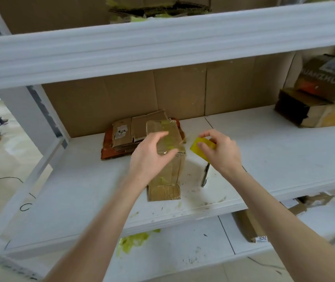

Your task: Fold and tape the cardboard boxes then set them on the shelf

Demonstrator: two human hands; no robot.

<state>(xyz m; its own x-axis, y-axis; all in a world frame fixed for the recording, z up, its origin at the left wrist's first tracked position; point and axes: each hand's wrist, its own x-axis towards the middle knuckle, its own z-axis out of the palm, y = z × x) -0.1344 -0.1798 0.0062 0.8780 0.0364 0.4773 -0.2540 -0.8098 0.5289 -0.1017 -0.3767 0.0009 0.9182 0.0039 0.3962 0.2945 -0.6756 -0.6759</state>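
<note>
Fingers of the left hand lie spread and flat on top of a box, pressing it down, with the thumb at the near top edge. Just behind and left of them is a stack of flat cardboard, which looks still to be folded. The box stands upright on the shelf, folded, with yellowish tape already on its top, so taping seems partly done. Just right of the box, the right hand pinches yellow tape between thumb and fingertips, and a thin strand seems to run back to the box top. Below that hand lies a cutter. Well to the right sit made-up boxes.
</note>
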